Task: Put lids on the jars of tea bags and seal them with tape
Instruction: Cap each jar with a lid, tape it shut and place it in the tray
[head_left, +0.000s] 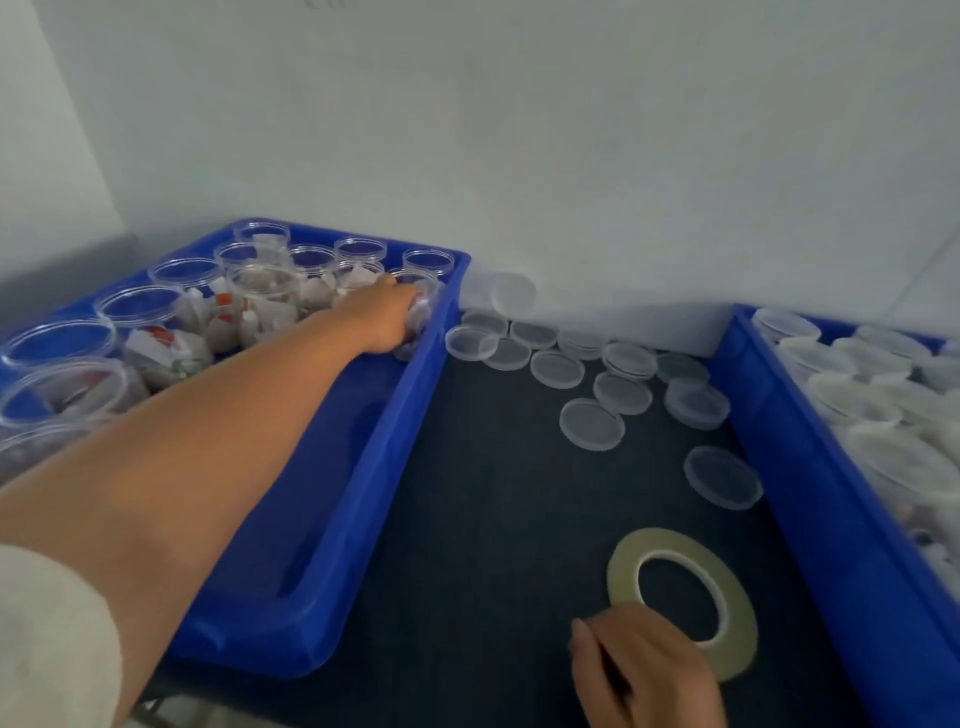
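Several clear open jars (270, 291) holding tea bags stand in the left blue tray (363, 467). My left hand (382, 314) reaches across that tray and grips a jar (423, 304) at its far right corner. Loose clear lids (592, 423) lie scattered on the dark table (493, 545) between the two trays. A roll of pale tape (680, 603) lies flat on the table near the front. My right hand (644, 675) rests on the roll's near edge, fingers loosely curled.
A second blue tray (810, 493) on the right holds several jars (857, 395) with lids on. A white wall runs close behind the table. One lid (511, 293) leans against that wall.
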